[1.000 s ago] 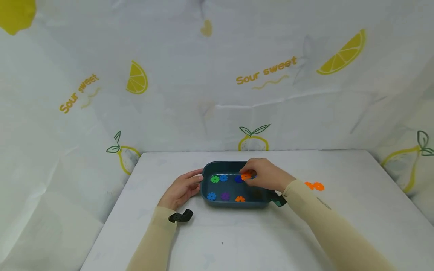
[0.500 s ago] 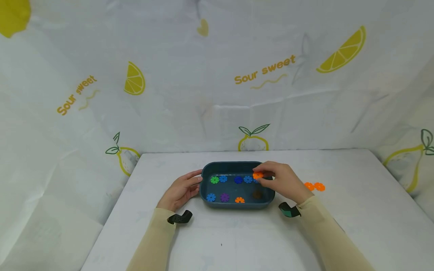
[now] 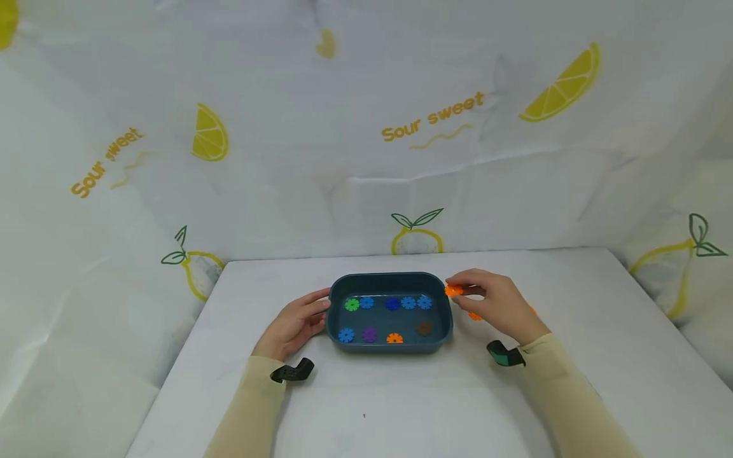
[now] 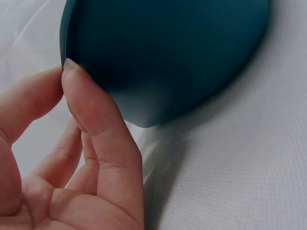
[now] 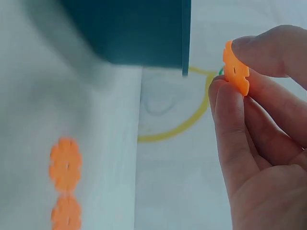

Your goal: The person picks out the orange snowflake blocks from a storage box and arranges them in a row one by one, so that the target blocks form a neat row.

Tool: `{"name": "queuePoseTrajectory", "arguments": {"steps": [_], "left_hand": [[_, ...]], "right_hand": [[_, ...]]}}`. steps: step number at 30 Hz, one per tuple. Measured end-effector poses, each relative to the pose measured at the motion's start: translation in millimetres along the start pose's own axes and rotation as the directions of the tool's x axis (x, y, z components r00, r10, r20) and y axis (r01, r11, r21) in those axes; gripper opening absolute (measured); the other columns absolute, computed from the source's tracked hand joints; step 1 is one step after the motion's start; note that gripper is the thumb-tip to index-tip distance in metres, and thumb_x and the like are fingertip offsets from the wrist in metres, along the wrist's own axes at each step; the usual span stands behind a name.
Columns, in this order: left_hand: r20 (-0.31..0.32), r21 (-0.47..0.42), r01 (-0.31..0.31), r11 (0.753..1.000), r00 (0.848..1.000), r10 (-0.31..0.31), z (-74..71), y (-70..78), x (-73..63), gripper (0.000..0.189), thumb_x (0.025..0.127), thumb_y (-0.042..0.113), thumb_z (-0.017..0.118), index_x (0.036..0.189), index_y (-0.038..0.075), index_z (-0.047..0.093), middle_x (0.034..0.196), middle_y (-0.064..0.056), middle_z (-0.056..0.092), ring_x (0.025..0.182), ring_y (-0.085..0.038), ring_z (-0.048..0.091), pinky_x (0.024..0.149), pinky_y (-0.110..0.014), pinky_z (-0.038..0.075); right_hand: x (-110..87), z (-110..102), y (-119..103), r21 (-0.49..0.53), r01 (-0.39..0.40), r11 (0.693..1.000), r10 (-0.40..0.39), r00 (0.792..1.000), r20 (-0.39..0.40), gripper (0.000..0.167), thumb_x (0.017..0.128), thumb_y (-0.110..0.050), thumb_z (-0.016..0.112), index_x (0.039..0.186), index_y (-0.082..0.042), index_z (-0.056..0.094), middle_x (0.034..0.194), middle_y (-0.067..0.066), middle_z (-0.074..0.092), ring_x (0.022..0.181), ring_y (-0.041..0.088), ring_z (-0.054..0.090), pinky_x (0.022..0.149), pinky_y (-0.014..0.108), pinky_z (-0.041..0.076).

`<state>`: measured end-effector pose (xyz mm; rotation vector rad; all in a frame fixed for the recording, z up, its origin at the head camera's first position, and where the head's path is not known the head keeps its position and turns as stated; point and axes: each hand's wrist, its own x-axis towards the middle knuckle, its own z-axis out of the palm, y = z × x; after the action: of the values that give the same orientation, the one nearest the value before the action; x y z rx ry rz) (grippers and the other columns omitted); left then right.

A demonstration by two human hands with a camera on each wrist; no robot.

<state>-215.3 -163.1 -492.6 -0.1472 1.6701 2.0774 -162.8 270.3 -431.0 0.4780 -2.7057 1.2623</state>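
A dark teal tray (image 3: 389, 349) stands on the table, with several notched plastic discs lying flat in it, among them a green disc (image 3: 352, 305), a purple disc (image 3: 369, 334) and a brown disc (image 3: 423, 329). My left hand (image 3: 294, 323) pinches the tray's left rim between thumb and fingers; the left wrist view shows that hand (image 4: 96, 143) close up. Just outside the right rim, my right hand (image 3: 497, 304) holds an orange notched disc (image 5: 236, 69) between thumb and fingertips, above the table.
On the table right of the tray lie two orange discs (image 5: 65, 165), partly behind the right hand in the head view. A white sheet with lemon prints (image 3: 417, 242) hangs behind the table's back edge.
My right hand has moved rightward with the orange disc, from over the tray to outside its right rim. The left hand stays at the tray. The head view has shifted slightly.
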Motion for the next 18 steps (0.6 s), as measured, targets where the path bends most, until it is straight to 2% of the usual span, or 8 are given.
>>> {"name": "queuePoseTrajectory", "arguments": {"steps": [3, 6, 8, 13, 18], "left_hand": [[0.015, 0.003, 0.000, 1.000, 1.000, 0.000, 0.6, 0.2, 1.5, 0.054, 0.104, 0.020, 0.074, 0.156, 0.013, 0.057, 0.113, 0.000, 0.073, 0.092, -0.012, 0.067, 0.080, -0.022, 0.058], [0.016, 0.000, 0.002, 1.000, 1.000, -0.002, -0.6, -0.5, 0.7, 0.056, 0.105, 0.021, 0.074, 0.157, 0.012, 0.055, 0.114, 0.001, 0.073, 0.094, -0.011, 0.067, 0.081, -0.022, 0.058], [0.012, -0.006, 0.004, 1.000, 1.000, -0.004, -0.5, -0.7, 0.5, 0.056, 0.105, 0.021, 0.074, 0.157, 0.012, 0.055, 0.114, 0.000, 0.073, 0.094, -0.011, 0.067, 0.081, -0.022, 0.059], [0.020, -0.007, 0.001, 1.000, 1.000, -0.001, 0.0, -0.8, 0.4, 0.057, 0.105, 0.022, 0.074, 0.158, 0.012, 0.054, 0.114, 0.000, 0.074, 0.094, -0.010, 0.069, 0.082, -0.021, 0.060], [0.021, -0.006, 0.003, 1.000, 1.000, -0.003, -0.1, -1.2, 1.5, 0.058, 0.105, 0.022, 0.074, 0.158, 0.012, 0.054, 0.117, 0.000, 0.074, 0.096, -0.010, 0.069, 0.083, -0.022, 0.060]], "right_hand": [[-9.8, -14.3, 9.8, -0.014, -0.042, 0.999, 0.041, 0.999, -0.020, 0.031, 0.098, -0.010, 0.081, 0.128, -0.017, 0.078, 0.127, 0.003, 0.077, 0.108, 0.021, 0.077, 0.095, 0.020, 0.060], [-19.1, -27.8, 20.5, -0.031, -0.082, 0.996, 0.080, 0.996, -0.035, 0.028, 0.100, -0.018, 0.080, 0.128, -0.020, 0.078, 0.127, 0.001, 0.077, 0.108, 0.012, 0.075, 0.091, 0.009, 0.055], [-26.9, -36.9, 28.0, -0.047, -0.110, 0.993, 0.108, 0.993, -0.050, 0.027, 0.101, -0.024, 0.079, 0.128, -0.021, 0.077, 0.126, 0.001, 0.077, 0.106, 0.003, 0.072, 0.089, 0.008, 0.054], [-46.5, -57.0, 46.1, -0.093, -0.206, 0.974, 0.201, 0.977, -0.066, 0.034, 0.104, -0.036, 0.075, 0.134, -0.022, 0.075, 0.130, 0.002, 0.077, 0.103, -0.017, 0.063, 0.085, 0.015, 0.057], [-57.2, -67.2, 64.8, -0.149, -0.264, 0.953, 0.255, 0.964, -0.075, 0.037, 0.103, -0.035, 0.076, 0.137, -0.019, 0.075, 0.133, 0.006, 0.076, 0.099, -0.022, 0.059, 0.084, 0.013, 0.054]]}}
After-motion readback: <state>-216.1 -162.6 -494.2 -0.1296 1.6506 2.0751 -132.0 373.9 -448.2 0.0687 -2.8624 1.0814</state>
